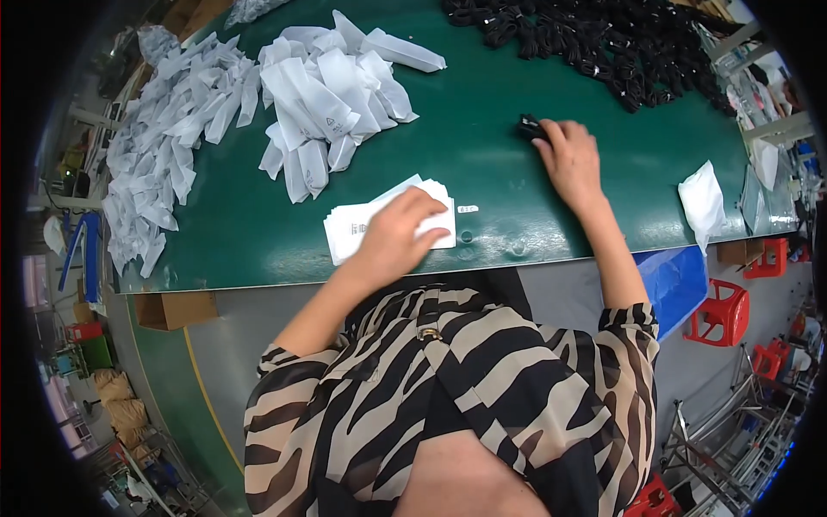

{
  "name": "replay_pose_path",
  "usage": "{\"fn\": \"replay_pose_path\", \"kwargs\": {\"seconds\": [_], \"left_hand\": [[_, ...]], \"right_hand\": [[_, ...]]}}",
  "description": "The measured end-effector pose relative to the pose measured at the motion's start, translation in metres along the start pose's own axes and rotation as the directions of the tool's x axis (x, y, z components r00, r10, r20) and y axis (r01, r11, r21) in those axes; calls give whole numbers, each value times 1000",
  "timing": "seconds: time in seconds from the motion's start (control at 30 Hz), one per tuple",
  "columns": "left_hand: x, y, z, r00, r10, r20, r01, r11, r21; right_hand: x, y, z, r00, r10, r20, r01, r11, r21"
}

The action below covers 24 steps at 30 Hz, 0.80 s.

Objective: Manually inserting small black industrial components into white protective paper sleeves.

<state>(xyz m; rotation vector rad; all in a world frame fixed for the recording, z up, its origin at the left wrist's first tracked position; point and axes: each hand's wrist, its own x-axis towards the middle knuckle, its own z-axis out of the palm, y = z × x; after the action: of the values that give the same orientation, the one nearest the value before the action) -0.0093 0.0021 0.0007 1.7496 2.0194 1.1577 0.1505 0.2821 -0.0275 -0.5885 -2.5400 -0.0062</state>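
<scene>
My left hand (401, 231) rests on a stack of flat white printed slips (346, 226) near the table's front edge. Its thumb stands apart from the curled fingers, and nothing shows between them. Farther right, my right hand (568, 159) has its thumb and fingers closed on a small black cable bundle (531, 128), slightly blurred. A little white label strip (468, 208) lies on the table just right of the stack.
White pouches form a heap (323, 99) beyond my left hand, with a longer pile (185, 129) at the left. Many black cable bundles (603, 43) cover the far right of the green table (482, 95). A white bag (702, 205) lies near the right end. Red stools (722, 312) stand below.
</scene>
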Motion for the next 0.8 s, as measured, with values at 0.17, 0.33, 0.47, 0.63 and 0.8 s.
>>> {"fn": "replay_pose_path", "kwargs": {"seconds": [0.17, 0.33, 0.47, 0.63, 0.8], "left_hand": [[-3, -1, 23, 999, 38, -21, -35, 990, 134], [-6, -8, 22, 975, -218, -52, 206, 963, -173], [-7, -13, 21, 904, -427, 18, 402, 836, -374], [-8, -15, 23, 912, -409, -5, 378, 848, -371], [-6, -10, 21, 924, -382, -22, 351, 870, -346]], "right_hand": [[-26, -63, -27, 997, 60, 38, -71, 881, 467], [-53, -96, -36, 999, -49, -22, 54, 886, 461], [-68, -108, -37, 993, -105, -52, 117, 894, 433], [-74, -112, -36, 983, -176, -56, 185, 927, 325], [-71, -112, -39, 958, -270, -99, 288, 894, 344]]}}
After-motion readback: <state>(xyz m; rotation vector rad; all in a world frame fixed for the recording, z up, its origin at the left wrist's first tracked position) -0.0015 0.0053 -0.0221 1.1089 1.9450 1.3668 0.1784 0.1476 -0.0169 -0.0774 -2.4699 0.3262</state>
